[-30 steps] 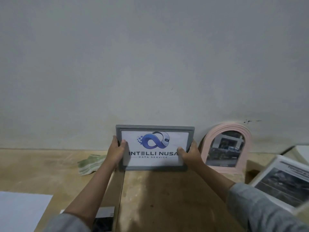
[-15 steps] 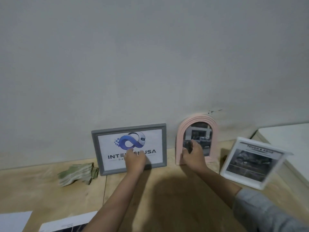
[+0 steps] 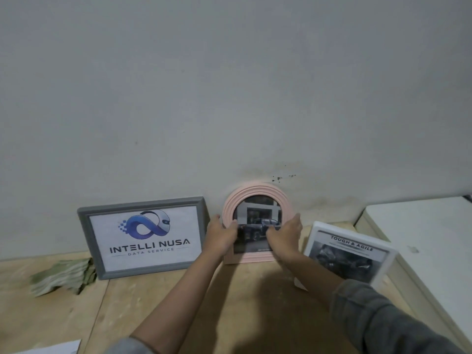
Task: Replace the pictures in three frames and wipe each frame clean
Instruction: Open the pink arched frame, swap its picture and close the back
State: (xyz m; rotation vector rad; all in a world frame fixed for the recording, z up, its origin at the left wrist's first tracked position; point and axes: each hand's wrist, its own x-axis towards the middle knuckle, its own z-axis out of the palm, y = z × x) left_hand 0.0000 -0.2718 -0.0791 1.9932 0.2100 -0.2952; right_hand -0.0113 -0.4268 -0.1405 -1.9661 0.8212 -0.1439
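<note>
Fingers [image 3: 231, 227] of left hand [image 3: 221, 237] curl round the left edge of the pink frame [image 3: 255, 198], thumb on its outer rim; right hand [image 3: 284, 235] fingers press on the pic at its right side. Pink frame stands upright on the wood table [image 3: 158, 307] against the wall [image 3: 229, 85], btwn grey frame [image 3: 84, 231] w/ logo, left, and tilted white frame [image 3: 383, 261], right. Folded green cloth [image 3: 61, 277] lies left of grey frame, touching it.

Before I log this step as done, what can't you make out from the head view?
- Pink arched frame: lower sides hidden by left hand and right hand.
- White frame: near corner behind right sleeve.
- Paper: cut by bottom edge.
</note>
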